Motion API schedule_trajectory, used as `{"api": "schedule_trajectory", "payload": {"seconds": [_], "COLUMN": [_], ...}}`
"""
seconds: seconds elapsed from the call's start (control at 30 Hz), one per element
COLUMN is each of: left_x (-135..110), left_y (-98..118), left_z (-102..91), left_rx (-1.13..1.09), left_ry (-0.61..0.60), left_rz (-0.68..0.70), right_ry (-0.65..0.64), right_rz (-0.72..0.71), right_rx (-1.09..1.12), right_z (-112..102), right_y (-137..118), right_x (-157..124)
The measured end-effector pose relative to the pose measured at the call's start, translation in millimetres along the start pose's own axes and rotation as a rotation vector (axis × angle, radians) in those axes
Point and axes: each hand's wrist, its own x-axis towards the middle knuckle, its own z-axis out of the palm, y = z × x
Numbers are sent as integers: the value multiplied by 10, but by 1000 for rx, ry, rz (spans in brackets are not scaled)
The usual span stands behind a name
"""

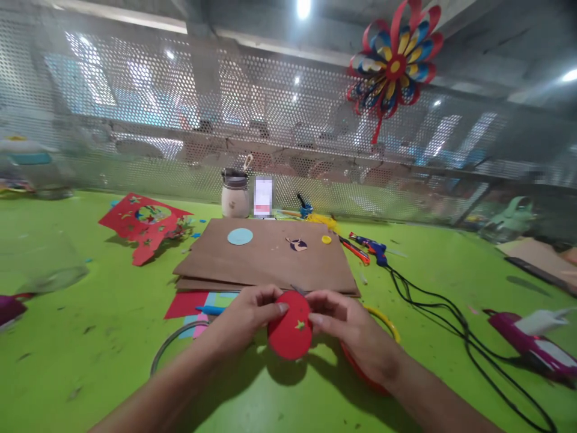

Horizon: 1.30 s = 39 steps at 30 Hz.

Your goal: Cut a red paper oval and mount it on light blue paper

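A red paper disc (288, 334) is held up above the green table, tilted toward me. One small star-shaped spot on it shows green; whether it is a hole or a piece stuck on, I cannot tell. My left hand (256, 316) pinches the disc's upper left edge between thumb and fingers. On the right edge, my right hand (345, 325) grips the same disc, thumb in front. Just beyond the hands lie stacked brown cardboard sheets (265, 261), bearing a light blue disc (240, 236), a dark round cutout (298, 245) and a small yellow disc (326, 239).
Behind the cardboard stand a white jar (235, 201) and a lit phone (263, 195). Red paper with star holes (144, 225) lies left. To the right are a red cutter (356, 249), a blue glue gun (372, 246) with black cable, and a purple tool (532, 343).
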Motion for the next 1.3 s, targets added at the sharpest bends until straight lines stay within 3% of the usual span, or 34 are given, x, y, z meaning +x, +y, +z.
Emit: {"api": "schedule_trajectory", "payload": {"seconds": [0.07, 0.13, 0.23, 0.33, 0.47, 0.63, 1.07, 1.3], "left_x": [-13, -34, -69, -93, -105, -99, -103, -49], "left_y": [6, 14, 34, 53, 52, 16, -38, -54], "left_z": [26, 66, 129, 171, 191, 206, 307, 245], "left_rx": [-3, -26, -53, -49, -51, -44, 51, 33], "left_ry": [-3, 27, 55, 56, 49, 73, 129, 185], "left_rz": [-29, -55, -61, -47, -46, -66, -102, -113], "right_ry": [107, 198, 204, 143, 153, 129, -24, -201], "right_rz": [-117, -378, -691, -767, -855, -872, -703, -570], "right_rx": [-169, -407, -709, -894, -1010, -1049, -1117, -1051], "right_z": [2, 16, 62, 114, 146, 148, 98, 120], "right_y": [20, 29, 13, -14, -21, 4, 98, -24], "right_x": [-3, -29, -89, -127, -131, -131, -124, -227]}}
